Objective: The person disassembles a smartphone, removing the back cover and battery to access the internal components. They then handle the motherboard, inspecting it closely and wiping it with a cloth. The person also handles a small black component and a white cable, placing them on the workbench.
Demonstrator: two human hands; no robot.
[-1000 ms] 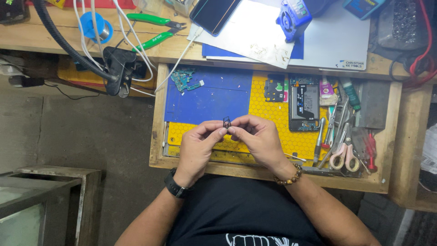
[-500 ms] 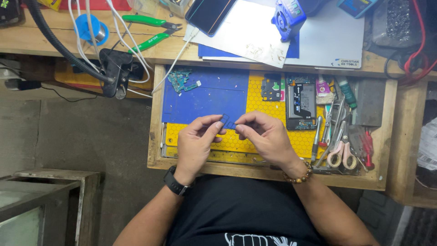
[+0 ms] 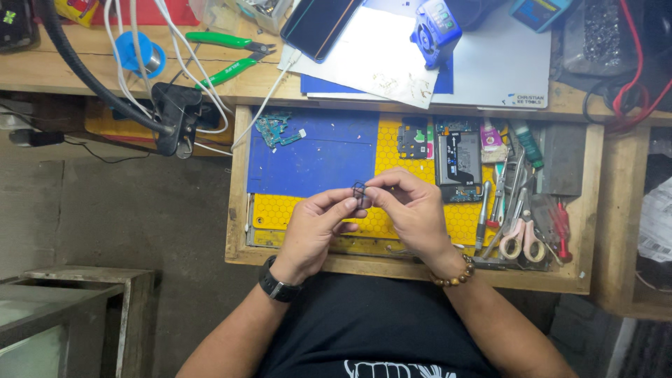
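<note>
A small dark part (image 3: 359, 190) is pinched between the fingertips of both hands, above the open wooden drawer (image 3: 239, 203). My left hand (image 3: 315, 227), with a black watch on its wrist, grips it from the left. My right hand (image 3: 411, 210), a bead bracelet on its wrist, grips it from the right. Under the hands lie a blue mat (image 3: 308, 157) and a yellow honeycomb mat (image 3: 392, 150). What kind of part it is I cannot tell.
A green circuit board (image 3: 276, 130) lies on the blue mat. An opened phone (image 3: 458, 155), tweezers, screwdrivers and pink-handled scissors (image 3: 521, 238) fill the drawer's right side. On the bench above lie green pliers (image 3: 224, 52), a dark phone (image 3: 318, 24), white paper and cables.
The hands have shifted slightly and turned the small part between the fingertips; it now stands a little higher. The view has also drifted a little.
</note>
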